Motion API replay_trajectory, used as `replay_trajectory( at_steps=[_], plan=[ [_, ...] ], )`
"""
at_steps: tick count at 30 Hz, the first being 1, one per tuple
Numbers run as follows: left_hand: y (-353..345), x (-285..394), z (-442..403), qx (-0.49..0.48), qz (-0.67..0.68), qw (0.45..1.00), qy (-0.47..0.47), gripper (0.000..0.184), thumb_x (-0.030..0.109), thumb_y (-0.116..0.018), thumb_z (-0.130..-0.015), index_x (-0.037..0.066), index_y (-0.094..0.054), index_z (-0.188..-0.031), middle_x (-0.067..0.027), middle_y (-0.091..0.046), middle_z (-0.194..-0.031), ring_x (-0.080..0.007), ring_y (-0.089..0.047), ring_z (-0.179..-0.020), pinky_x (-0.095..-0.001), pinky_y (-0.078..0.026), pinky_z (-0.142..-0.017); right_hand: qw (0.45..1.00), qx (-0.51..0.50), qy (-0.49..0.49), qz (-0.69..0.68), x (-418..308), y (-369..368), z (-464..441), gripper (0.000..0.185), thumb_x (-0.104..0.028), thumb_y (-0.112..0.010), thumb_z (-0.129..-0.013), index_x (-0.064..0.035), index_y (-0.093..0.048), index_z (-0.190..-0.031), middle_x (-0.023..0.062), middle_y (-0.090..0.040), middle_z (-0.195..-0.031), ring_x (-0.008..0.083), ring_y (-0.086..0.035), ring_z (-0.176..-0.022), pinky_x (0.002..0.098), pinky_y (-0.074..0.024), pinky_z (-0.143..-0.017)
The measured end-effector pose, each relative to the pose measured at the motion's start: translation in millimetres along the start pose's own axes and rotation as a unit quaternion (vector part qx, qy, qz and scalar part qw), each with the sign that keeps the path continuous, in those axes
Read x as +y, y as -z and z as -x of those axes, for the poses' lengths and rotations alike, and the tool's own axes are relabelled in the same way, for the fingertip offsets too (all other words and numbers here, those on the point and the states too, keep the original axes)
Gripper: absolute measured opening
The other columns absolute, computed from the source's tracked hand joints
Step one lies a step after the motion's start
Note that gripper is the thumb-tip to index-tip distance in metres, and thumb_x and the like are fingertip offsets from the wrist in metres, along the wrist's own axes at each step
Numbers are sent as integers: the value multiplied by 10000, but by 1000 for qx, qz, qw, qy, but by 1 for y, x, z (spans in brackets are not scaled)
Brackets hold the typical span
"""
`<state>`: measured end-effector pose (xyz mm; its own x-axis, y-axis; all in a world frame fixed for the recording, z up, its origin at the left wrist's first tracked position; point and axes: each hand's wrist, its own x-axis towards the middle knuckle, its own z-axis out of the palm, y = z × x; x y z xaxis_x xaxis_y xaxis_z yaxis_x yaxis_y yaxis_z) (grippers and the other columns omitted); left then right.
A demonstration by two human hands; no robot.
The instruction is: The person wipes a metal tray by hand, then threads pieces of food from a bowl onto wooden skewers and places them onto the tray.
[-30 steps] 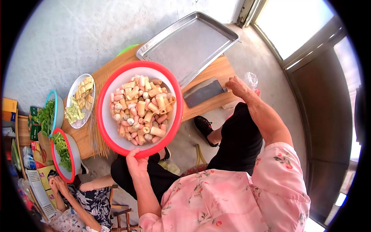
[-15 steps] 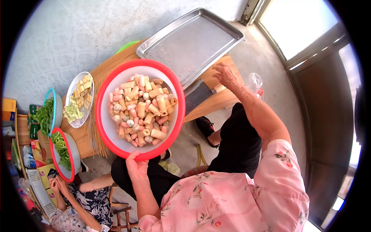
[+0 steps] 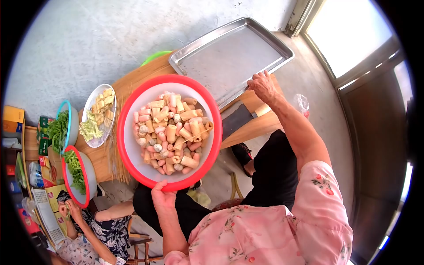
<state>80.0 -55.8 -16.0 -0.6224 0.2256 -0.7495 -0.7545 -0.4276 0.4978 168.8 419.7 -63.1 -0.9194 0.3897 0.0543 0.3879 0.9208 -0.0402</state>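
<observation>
My left hand (image 3: 163, 194) grips the near rim of a white basin with a red rim (image 3: 128, 163), thumb on top. The basin is tilted towards me and full of pink sausage pieces, tan hollow rolls (image 3: 171, 133) and small speckled whitish balls. At the near right edge of a shallow metal tray (image 3: 229, 53), my right hand (image 3: 263, 87) has its fingers curled over the rim. A cleaver (image 3: 237, 121) with a dark blade and wooden handle lies on the table below that hand, part of its blade hidden by the tray or basin.
Left on the wooden table (image 3: 126, 86) are an oval plate (image 3: 98, 142) of cut pieces and bundled thin skewers (image 3: 115, 163). Two basins of greens (image 3: 77, 172) stand further left. Another person's hands (image 3: 70, 208) are at the lower left. A plastic bag (image 3: 302, 104) hangs right.
My right hand has come from just short of the tray onto its edge. The left hand keeps its hold on the basin; the whole view has shifted slightly.
</observation>
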Motion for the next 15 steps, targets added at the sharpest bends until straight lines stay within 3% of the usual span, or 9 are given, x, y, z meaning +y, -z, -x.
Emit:
replay_trajectory(
  at_steps=[7,11,12,15],
  plan=[
    [-2,-2,1,-5,9,1000,9,587,-47,-523,-688,34,-437,-1263,-136,-527,-1212,-338,-545,-1090,-517,-492,-876,999,44,2,-3,-11,-1,-2,108,-126,-583,-802,-182,-676,-805,52,-555,-855,233,-513,-949,490,-310,-1005],
    [2,-1,0,10,-7,1000,-8,600,-56,-523,-662,34,-448,-1250,-138,-525,-1213,-345,-535,-1101,-530,-479,-890,999,46,24,10,-22,-6,-14,70,-130,-586,-772,-147,-653,-784,43,-546,-841,225,-506,-914,391,-374,-894],
    [1,0,1,18,2,1000,-2,599,-58,-522,-658,32,-452,-1246,-138,-527,-1212,-344,-533,-1104,-533,-476,-893,995,96,41,3,-23,-15,-16,68,-118,-580,-750,-143,-642,-765,42,-548,-837,222,-513,-892,356,-389,-848],
    [1,0,-1,16,14,1000,3,600,-63,-521,-649,28,-458,-1239,-141,-531,-1209,-344,-523,-1122,-546,-463,-906,994,89,52,-26,-39,-22,-29,89,-99,-566,-739,-151,-636,-753,45,-551,-836,225,-522,-876,350,-401,-839]
  ],
)
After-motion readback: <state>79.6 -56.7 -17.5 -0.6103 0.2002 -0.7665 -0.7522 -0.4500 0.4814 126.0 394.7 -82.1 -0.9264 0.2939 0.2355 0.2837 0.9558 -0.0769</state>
